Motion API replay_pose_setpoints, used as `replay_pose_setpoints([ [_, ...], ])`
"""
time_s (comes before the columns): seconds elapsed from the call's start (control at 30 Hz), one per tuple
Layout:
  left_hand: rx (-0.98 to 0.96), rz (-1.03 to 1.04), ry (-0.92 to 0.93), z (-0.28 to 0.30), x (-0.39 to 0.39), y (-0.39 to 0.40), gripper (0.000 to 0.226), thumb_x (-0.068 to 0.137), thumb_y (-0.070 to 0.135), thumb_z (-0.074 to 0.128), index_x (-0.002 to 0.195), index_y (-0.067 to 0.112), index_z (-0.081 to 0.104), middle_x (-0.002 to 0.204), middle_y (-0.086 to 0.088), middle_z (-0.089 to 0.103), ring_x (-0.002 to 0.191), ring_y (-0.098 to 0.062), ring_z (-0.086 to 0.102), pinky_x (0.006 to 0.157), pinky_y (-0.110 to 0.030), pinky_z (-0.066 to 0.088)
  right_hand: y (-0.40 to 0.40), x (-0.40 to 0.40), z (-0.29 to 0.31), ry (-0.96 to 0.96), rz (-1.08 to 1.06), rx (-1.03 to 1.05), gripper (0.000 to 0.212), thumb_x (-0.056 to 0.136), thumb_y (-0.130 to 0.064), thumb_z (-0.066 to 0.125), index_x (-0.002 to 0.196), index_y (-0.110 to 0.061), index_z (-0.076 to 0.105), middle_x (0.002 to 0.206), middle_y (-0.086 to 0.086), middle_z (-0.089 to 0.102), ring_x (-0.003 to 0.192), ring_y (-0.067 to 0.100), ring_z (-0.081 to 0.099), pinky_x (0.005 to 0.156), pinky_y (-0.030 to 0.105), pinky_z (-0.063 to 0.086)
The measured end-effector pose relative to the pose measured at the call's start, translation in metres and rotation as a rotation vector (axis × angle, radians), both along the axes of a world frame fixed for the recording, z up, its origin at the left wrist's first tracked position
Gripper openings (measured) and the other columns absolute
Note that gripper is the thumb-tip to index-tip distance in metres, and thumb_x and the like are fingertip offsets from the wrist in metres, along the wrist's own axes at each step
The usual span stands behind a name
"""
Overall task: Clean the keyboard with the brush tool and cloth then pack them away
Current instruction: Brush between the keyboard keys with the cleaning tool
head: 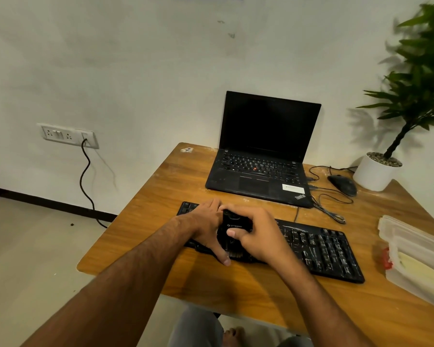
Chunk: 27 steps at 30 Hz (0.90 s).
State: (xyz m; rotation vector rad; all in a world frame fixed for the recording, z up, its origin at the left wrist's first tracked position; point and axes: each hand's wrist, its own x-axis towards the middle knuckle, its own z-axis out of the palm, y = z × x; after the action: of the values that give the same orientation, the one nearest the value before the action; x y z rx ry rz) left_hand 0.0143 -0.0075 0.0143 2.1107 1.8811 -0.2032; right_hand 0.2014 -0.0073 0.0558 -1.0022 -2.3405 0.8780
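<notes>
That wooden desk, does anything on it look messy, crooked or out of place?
Mostly small things. The black external keyboard lies at a slant to the wooden desk's front edge, thin black cables sprawl loosely beside the open black laptop, and pale scuffs mark the desk near its far edge. Nothing looks spilled or broken.

Off-white wall (135,58), faint scuffs and marks. White socket panel (68,135) low on wall, black cable (85,176) hanging from it to the floor. Dark skirting (48,202) along wall base. Pale floor (23,246). Wooden desk (161,196), rounded corners, far edge against the wall. Potted plant (411,96) in white pot at far right corner, casting shadow on wall.
</notes>
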Motion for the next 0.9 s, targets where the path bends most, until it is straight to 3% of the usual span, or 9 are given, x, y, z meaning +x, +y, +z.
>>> replay_pose_setpoints([
  [0.1,0.021,0.007,0.047,0.000,0.001,0.002,0.133,0.051,0.084,0.084,0.154,0.016,0.032,0.136,-0.001,0.036,0.123,-0.020,0.035,0.118,-0.045,0.036,0.011,0.014,0.005,-0.116,-0.004,-0.021,0.057,0.084,-0.016,0.080,0.130,-0.045,0.063,0.133,-0.017,0.062,0.123,0.002,0.050,0.105,0.029,0.042],
  [0.2,0.037,0.019,0.052,0.000,0.001,0.002,0.131,0.051,0.083,0.085,0.149,0.014,0.033,0.135,-0.003,0.039,0.124,-0.020,0.038,0.117,-0.044,0.038,0.019,0.020,0.013,-0.196,-0.003,-0.018,0.056,0.083,-0.019,0.081,0.130,-0.046,0.063,0.130,-0.017,0.063,0.123,0.005,0.051,0.105,0.033,0.045],
  [0.4,0.002,0.021,0.010,0.002,0.001,-0.002,0.148,0.054,0.083,0.083,0.165,0.016,0.012,0.158,-0.006,0.025,0.144,-0.028,0.027,0.126,-0.046,0.026,0.012,0.000,0.003,0.027,-0.010,0.057,0.054,0.083,-0.015,0.080,0.130,-0.040,0.065,0.126,-0.020,0.066,0.121,0.001,0.055,0.107,0.034,0.046],
  [0.6,0.002,0.034,0.060,0.006,0.004,0.000,0.134,0.056,0.079,0.086,0.155,0.010,0.027,0.143,-0.006,0.036,0.132,-0.023,0.036,0.120,-0.042,0.034,0.021,0.010,0.016,-0.249,-0.017,0.101,0.058,0.083,-0.019,0.081,0.134,-0.040,0.062,0.134,-0.015,0.064,0.129,0.009,0.053,0.109,0.032,0.043],
  [0.7,-0.021,0.026,0.072,0.004,0.003,-0.001,0.143,0.058,0.082,0.082,0.163,0.010,0.018,0.158,-0.010,0.027,0.143,-0.028,0.028,0.125,-0.045,0.027,0.016,0.002,0.021,-0.146,-0.007,0.112,0.055,0.083,-0.019,0.081,0.130,-0.042,0.064,0.126,-0.014,0.068,0.122,0.007,0.058,0.102,0.027,0.046],
  [0.8,-0.029,0.024,0.024,0.004,0.002,-0.001,0.145,0.058,0.082,0.083,0.166,0.016,0.012,0.163,-0.006,0.019,0.147,-0.030,0.022,0.127,-0.047,0.023,0.009,-0.004,0.012,-0.033,0.017,0.104,0.055,0.083,-0.016,0.081,0.128,-0.043,0.065,0.125,-0.018,0.068,0.122,0.004,0.056,0.105,0.030,0.045],
  [0.9,-0.010,0.022,0.051,0.006,0.003,0.000,0.137,0.058,0.080,0.085,0.159,0.010,0.024,0.149,-0.006,0.033,0.135,-0.024,0.032,0.122,-0.042,0.031,0.017,0.006,0.014,-0.175,-0.006,0.079,0.057,0.084,-0.017,0.080,0.132,-0.043,0.062,0.133,-0.016,0.063,0.128,0.007,0.052,0.107,0.030,0.042],
])
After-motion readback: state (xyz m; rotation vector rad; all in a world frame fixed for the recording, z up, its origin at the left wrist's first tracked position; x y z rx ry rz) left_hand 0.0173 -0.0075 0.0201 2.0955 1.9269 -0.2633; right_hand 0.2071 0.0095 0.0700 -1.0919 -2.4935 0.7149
